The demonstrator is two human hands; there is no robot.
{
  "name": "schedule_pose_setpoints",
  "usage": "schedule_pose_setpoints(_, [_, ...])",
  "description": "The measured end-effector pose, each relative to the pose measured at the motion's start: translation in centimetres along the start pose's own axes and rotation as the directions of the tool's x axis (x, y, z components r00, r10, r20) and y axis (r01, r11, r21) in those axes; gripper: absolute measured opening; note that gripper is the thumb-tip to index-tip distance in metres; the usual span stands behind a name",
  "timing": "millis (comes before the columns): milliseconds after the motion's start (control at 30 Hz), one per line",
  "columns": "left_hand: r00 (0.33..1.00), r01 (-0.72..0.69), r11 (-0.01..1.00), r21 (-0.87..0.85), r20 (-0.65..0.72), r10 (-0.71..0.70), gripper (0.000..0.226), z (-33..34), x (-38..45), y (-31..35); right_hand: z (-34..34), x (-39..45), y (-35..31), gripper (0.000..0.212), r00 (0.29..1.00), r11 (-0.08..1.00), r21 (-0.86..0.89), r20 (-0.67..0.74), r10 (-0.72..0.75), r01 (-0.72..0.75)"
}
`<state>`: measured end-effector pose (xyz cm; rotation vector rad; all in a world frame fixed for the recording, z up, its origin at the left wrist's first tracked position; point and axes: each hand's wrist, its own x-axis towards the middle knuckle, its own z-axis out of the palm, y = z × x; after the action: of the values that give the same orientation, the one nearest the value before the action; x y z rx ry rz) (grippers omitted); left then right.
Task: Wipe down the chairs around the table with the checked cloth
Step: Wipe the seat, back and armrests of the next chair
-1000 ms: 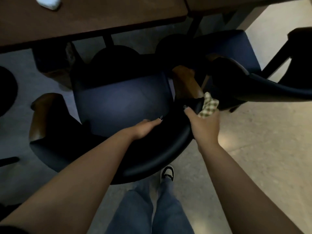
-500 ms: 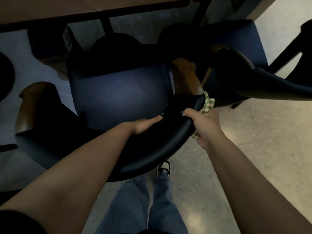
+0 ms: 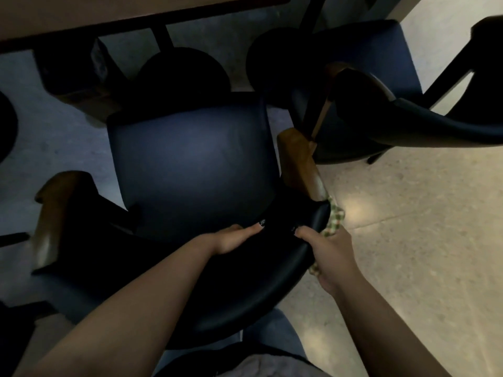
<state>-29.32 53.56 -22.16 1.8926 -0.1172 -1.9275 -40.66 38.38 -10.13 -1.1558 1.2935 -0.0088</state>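
table (image 3: 81, 20) up top, 2 chairs in view: near chair (image 3: 190, 164) + 2nd chair (image 3: 381, 77) at right. l hand (image 3: 231, 239) lies flat on backrest, fingers straight. r hand (image 3: 330, 251) clamps checked cloth (image 3: 335, 220) vs backrest end. 1 cloth. risk: cloth bunched, prob skips rim, or chair slides under push.

Both arms reach forward and down. The left hand (image 3: 231, 239) lies flat with its fingers straight. The right hand (image 3: 330, 253) is curled tight, with its thumb (image 3: 303, 235) poking out to the left.
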Motion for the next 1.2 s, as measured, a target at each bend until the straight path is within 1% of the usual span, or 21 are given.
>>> schedule_pose_setpoints(100, [0.998,0.057,0.998,-0.023,-0.019,-0.057,0.127,0.6,0.3,-0.3,-0.8,-0.2,0.3,0.027,1.0,1.0,0.005,0.02,0.013,-0.013])
schedule_pose_setpoints(167, [0.998,0.062,0.997,-0.047,-0.018,-0.063,0.126,0.8,0.5,-0.6,-1.3,-0.4,0.2,0.03,0.999,1.0,-0.03,0.052,0.009,-0.008])
schedule_pose_setpoints(200, [0.998,0.055,0.997,-0.062,-0.014,-0.056,0.125,0.8,0.7,-0.8,-1.4,-0.4,0.1,0.03,0.999,0.999,-0.051,0.045,0.008,-0.006])
schedule_pose_setpoints(267, [0.999,0.04,0.996,-0.082,-0.009,-0.041,0.126,0.7,0.7,-1.2,-2.0,0.0,-0.7,0.026,0.999,0.998,-0.062,-0.036,-0.025,0.023])
schedule_pose_setpoints(333, [1.0,-0.01,0.993,-0.115,0.0,0.01,0.131,0.3,0.9,-1.2,-2.3,1.2,-2.5,0.024,0.986,0.997,-0.045,-0.147,-0.074,0.068])
schedule_pose_setpoints(400, [0.996,-0.087,0.981,-0.173,-0.009,0.087,0.133,-0.6,1.3,-0.8,-1.9,2.9,-5.2,0.031,0.971,0.994,-0.018,-0.212,-0.11,0.109])
schedule_pose_setpoints(433, [0.992,-0.125,0.972,-0.201,-0.023,0.123,0.132,-1.1,1.6,-0.5,-1.5,3.8,-6.7,0.034,0.967,0.99,-0.019,-0.212,-0.141,0.14])
schedule_pose_setpoints(500, [0.98,-0.2,0.947,-0.253,-0.073,0.187,0.127,-2.2,2.0,0.5,-0.3,6.1,-9.6,0.032,0.962,0.977,-0.056,-0.171,-0.214,0.208])
schedule_pose_setpoints(567, [0.961,-0.257,0.934,-0.248,-0.166,0.22,0.12,-3.2,2.3,1.5,1.2,8.9,-12.0,0.031,0.961,0.964,-0.112,-0.111,-0.252,0.24])
schedule_pose_setpoints(633, [0.942,-0.293,0.926,-0.237,-0.24,0.236,0.112,-4.2,2.7,2.6,3.0,12.0,-13.7,0.033,0.971,0.955,-0.193,-0.031,-0.235,0.225])
schedule_pose_setpoints(700, [0.926,-0.318,0.92,-0.228,-0.282,0.25,0.105,-5.6,3.4,3.5,5.0,15.7,-14.4,0.03,0.979,0.931,-0.301,0.064,-0.194,0.205])
schedule_pose_setpoints(800, [0.906,-0.312,0.943,-0.118,-0.336,0.257,0.083,-7.6,5.3,4.5,7.7,21.6,-13.8,0.033,0.985,0.915,-0.387,0.168,-0.048,0.111])
schedule_pose_setpoints(867, [0.882,-0.303,0.953,-0.031,-0.388,0.268,0.074,-8.7,7.1,4.7,8.9,25.3,-12.4,0.04,0.981,0.907,-0.42,0.174,0.087,-0.006])
schedule_pose_setpoints(933, [0.86,-0.294,0.956,0.024,-0.429,0.276,0.075,-9.6,8.7,5.3,9.5,28.5,-10.6,0.044,0.968,0.872,-0.48,0.158,0.196,-0.098])
schedule_pose_setpoints(1033, [0.845,-0.266,0.954,0.135,-0.445,0.298,0.082,-11.0,10.7,6.7,10.0,32.0,-7.9,0.043,0.944,0.822,-0.545,0.157,0.291,-0.163])
schedule_pose_setpoints(1100, [0.826,-0.212,0.936,0.28,-0.46,0.325,0.087,-12.0,12.1,7.6,10.2,33.8,-6.2,0.037,0.936,0.821,-0.536,0.148,0.32,-0.196])
schedule_pose_setpoints(1167, [0.786,-0.133,0.868,0.479,-0.482,0.387,0.089,-13.3,13.5,8.4,10.4,35.2,-4.6,0.032,0.929,0.821,-0.526,0.143,0.341,-0.22])
schedule_pose_setpoints(1200, [0.763,-0.091,0.821,0.564,-0.49,0.421,0.09,-14.0,14.1,8.6,10.4,35.9,-3.7,0.034,0.926,0.82,-0.523,0.14,0.35,-0.231])
